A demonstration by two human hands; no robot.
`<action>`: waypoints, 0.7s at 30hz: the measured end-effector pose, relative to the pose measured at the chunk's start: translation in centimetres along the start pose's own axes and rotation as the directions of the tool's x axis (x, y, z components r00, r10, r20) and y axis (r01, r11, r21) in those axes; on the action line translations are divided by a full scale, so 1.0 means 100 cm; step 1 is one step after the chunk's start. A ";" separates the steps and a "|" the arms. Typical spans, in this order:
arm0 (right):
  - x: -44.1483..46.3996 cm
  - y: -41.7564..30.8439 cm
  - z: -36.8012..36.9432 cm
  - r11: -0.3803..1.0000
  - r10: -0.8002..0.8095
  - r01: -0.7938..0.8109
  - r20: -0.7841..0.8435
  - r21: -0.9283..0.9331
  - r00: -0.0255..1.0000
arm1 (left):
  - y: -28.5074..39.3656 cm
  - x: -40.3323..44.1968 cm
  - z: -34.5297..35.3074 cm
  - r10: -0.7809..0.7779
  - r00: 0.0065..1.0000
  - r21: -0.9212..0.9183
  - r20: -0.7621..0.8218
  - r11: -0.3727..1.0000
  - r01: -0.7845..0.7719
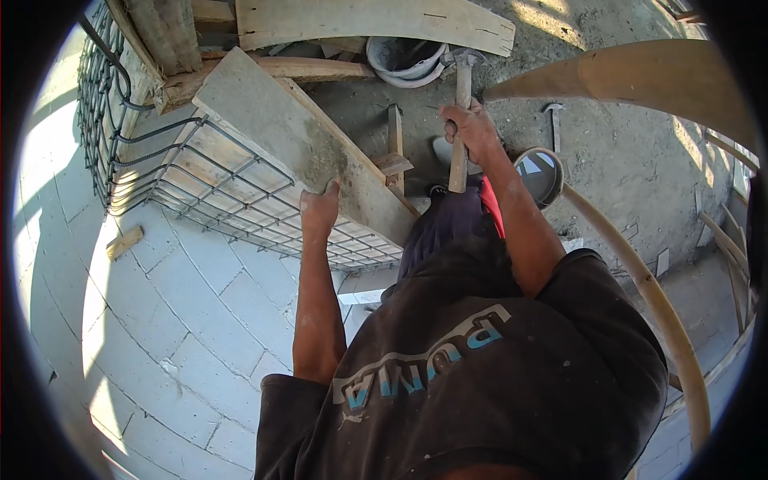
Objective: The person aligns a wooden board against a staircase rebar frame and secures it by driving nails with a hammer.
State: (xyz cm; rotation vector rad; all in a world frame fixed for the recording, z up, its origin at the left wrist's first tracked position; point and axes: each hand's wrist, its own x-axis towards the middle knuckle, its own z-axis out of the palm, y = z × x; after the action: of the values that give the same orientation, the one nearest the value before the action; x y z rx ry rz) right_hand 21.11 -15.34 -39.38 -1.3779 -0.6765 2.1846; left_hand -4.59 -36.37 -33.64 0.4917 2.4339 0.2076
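My right hand (474, 132) is wrapped round the wooden handle of a hammer (459, 164), whose metal head points away from me. My left hand (321, 210) grips the near edge of a wide, grey-stained wooden board (280, 120), thumb on its upper face; the fingers under the edge are hidden. Along the board's left side runs a rebar cage (232, 172), close to my left hand. Beyond the right hand stands a pale bucket (406, 64), partly behind the hammer head.
A second hammer (554, 126) lies on the dirt floor to the right. Near my right forearm is a dark bucket (540, 180). A curved wooden pole (640, 280) and a broad plank (632, 72) cross the right side. A block wall (200, 296) rises at left.
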 end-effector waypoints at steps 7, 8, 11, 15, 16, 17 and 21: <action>-0.003 0.006 0.006 1.000 -0.003 0.004 -0.045 0.018 0.999 | 0.009 0.000 0.006 0.006 0.999 0.039 -0.054 0.999 -0.004; -0.005 0.009 0.006 1.000 0.009 -0.009 -0.044 0.003 0.999 | 0.004 0.003 0.009 0.017 0.998 0.023 -0.055 1.000 -0.016; -0.005 0.012 0.004 1.000 0.017 -0.017 -0.003 -0.025 1.000 | -0.009 0.021 0.019 0.051 0.998 -0.034 -0.037 0.998 -0.052; -0.005 0.015 0.010 0.999 0.032 -0.032 -0.018 -0.025 0.999 | 0.009 0.011 0.014 0.017 0.997 0.057 -0.072 0.998 -0.013; -0.005 0.016 0.013 1.000 0.027 -0.027 -0.017 -0.010 0.999 | 0.010 0.011 0.016 0.006 0.993 0.070 -0.114 0.998 0.002; -0.005 0.018 0.016 1.000 0.021 -0.021 -0.014 0.005 1.000 | 0.010 0.009 0.018 -0.005 0.987 0.081 -0.158 0.997 0.018; 0.000 0.024 0.028 0.999 0.039 -0.039 0.031 -0.005 0.999 | 0.006 0.011 0.018 0.059 0.997 -0.115 -0.046 0.991 -0.064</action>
State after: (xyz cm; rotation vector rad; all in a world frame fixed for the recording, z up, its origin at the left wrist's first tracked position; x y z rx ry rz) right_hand 18.24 -17.58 -39.86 -1.3734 -0.6715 2.2406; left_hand -4.11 -35.31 -35.49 0.5156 2.4330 0.3881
